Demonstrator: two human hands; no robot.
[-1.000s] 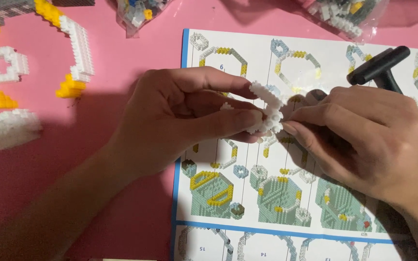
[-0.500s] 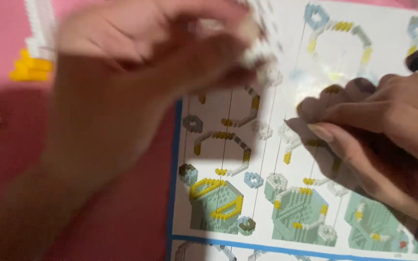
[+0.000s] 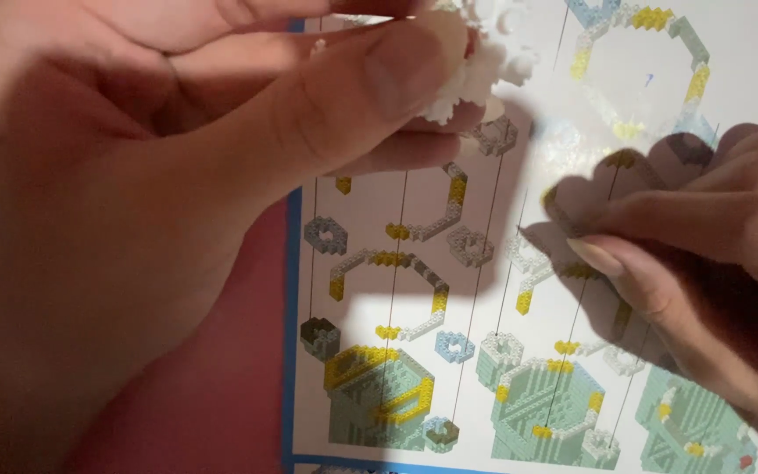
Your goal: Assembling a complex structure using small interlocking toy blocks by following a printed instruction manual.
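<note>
The white brick piece (image 3: 475, 61) is a small cluster of tiny studded blocks with a jagged, stepped edge. It sits near the top of the view, raised above the instruction sheet (image 3: 414, 263), pinched between fingertips so only its right and lower parts show, slightly blurred.

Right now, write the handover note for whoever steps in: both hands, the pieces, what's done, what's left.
Left hand: raised close to the camera, pinching a small white brick assembly between thumb and fingers.
Right hand: resting on the instruction sheet, fingertips on the diagrams; whether it holds anything cannot be told.
Sheet lies flat on the pink surface.
Done: a white sub-assembly exists.
Left: cannot tell from this view.
</note>
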